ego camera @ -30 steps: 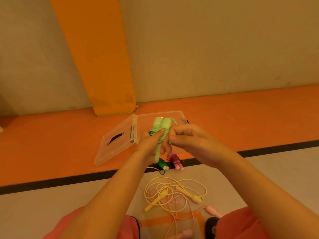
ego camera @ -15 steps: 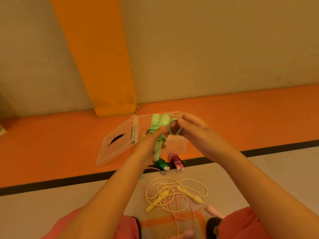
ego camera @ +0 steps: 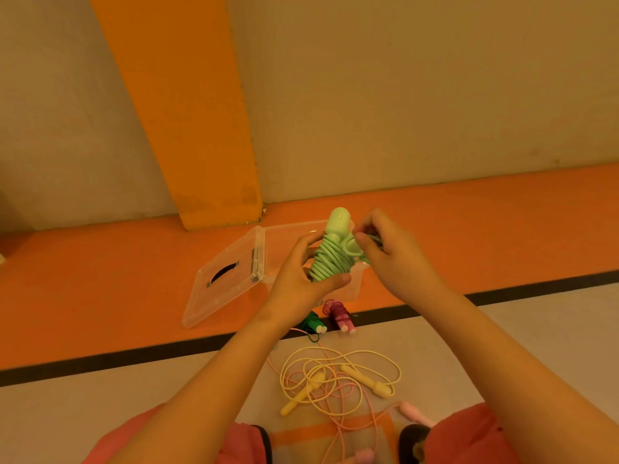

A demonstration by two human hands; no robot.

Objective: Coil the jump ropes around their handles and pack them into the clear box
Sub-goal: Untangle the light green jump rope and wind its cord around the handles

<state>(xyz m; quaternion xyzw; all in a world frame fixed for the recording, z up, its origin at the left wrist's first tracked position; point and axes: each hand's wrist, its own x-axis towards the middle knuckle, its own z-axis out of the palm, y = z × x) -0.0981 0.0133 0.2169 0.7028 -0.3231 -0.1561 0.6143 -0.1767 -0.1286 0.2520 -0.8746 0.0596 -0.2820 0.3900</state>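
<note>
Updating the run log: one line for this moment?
step: coiling light green rope | left hand: grips it | right hand: pinches loop | clear box: open

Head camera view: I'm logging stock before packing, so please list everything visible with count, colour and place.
light green jump rope: one, light green, coiled on its handles, held above the box
clear box: one, transparent, on the orange floor strip, lid open to its left
dark green jump rope: one, coiled, before the box
magenta jump rope: one, coiled, beside the dark green one
yellow jump rope: one, loose, grey floor
pale pink jump rope: one, loose, tangled with the yellow
left hand: grips the light green coil
right hand: fingers pinch its cord loop
</note>
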